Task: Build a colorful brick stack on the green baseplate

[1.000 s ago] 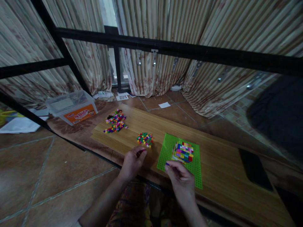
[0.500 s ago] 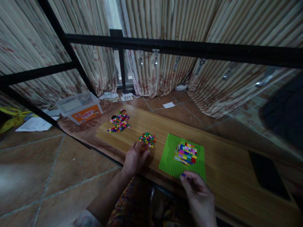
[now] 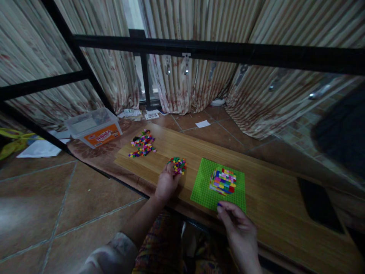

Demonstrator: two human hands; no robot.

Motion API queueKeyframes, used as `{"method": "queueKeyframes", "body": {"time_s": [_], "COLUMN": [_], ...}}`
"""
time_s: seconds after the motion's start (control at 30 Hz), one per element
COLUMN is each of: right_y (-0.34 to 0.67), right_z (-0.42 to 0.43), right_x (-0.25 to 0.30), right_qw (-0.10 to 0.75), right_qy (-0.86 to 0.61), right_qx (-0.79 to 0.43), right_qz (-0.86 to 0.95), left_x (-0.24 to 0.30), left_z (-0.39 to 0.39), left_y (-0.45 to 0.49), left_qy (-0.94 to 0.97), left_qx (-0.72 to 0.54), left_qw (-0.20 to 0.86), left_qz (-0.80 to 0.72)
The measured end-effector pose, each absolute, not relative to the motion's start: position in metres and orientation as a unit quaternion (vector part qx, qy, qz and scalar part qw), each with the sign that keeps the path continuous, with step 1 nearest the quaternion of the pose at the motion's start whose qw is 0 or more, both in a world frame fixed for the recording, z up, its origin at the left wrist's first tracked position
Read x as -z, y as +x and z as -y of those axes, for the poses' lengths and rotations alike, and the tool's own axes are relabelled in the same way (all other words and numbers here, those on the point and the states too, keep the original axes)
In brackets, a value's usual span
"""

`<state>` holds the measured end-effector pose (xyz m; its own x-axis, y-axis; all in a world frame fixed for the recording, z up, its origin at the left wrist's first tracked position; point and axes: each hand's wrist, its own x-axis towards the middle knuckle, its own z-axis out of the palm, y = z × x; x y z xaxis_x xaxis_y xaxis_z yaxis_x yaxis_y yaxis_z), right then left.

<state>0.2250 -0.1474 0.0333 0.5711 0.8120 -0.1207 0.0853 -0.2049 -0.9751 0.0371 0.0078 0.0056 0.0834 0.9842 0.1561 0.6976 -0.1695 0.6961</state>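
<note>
My right hand [image 3: 238, 224] is closed in a pinch on a small purple brick [image 3: 219, 204], just off the near edge of the green baseplate [image 3: 199, 188]. A block built of many coloured bricks [image 3: 224, 181] stands on the middle of that plate. To the left, my left hand [image 3: 167, 183] reaches over the near side of a small pile of loose bricks [image 3: 179, 164]. Its thumb and fingers are apart at the pile, and its fingertips partly cover some bricks.
A larger heap of mixed bricks [image 3: 143, 144] lies farther left on the wooden board [image 3: 262, 182]. Beyond it stands a clear plastic box [image 3: 95, 127] with an orange label. A dark flat object [image 3: 319, 203] rests at the right end. A black metal bar [image 3: 199, 47] crosses before the curtains.
My left hand has moved forward and slightly right, from beside the small pile to its bricks. My right hand stays near the baseplate's front edge, still pinching the purple brick.
</note>
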Motion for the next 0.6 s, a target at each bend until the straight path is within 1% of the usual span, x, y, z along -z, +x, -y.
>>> {"method": "queueKeyframes", "body": {"time_s": [0.13,0.23,0.37,0.47,0.6], "right_y": [0.227,0.228,0.234,0.245,0.263], "right_z": [0.146,0.143,0.141,0.138,0.134], "right_x": [-0.037,-0.037,-0.038,-0.040,-0.043], "right_qw": [0.557,0.568,0.579,0.580,0.551], "right_qy": [-0.689,-0.677,-0.674,-0.686,-0.715], "right_qx": [-0.326,-0.319,-0.301,-0.261,-0.201], "right_qz": [0.332,0.342,0.346,0.355,0.380], "left_x": [-0.001,-0.004,-0.012,-0.015,-0.017], "left_z": [-0.004,0.003,0.001,-0.011,-0.035], "left_y": [0.034,0.024,0.008,-0.003,-0.014], "left_qy": [0.685,0.707,0.711,0.699,0.677], "left_qx": [-0.389,-0.412,-0.409,-0.397,-0.377], "left_qw": [0.251,0.218,0.170,0.152,0.127], "left_qz": [-0.563,-0.531,-0.546,-0.575,-0.619]}}
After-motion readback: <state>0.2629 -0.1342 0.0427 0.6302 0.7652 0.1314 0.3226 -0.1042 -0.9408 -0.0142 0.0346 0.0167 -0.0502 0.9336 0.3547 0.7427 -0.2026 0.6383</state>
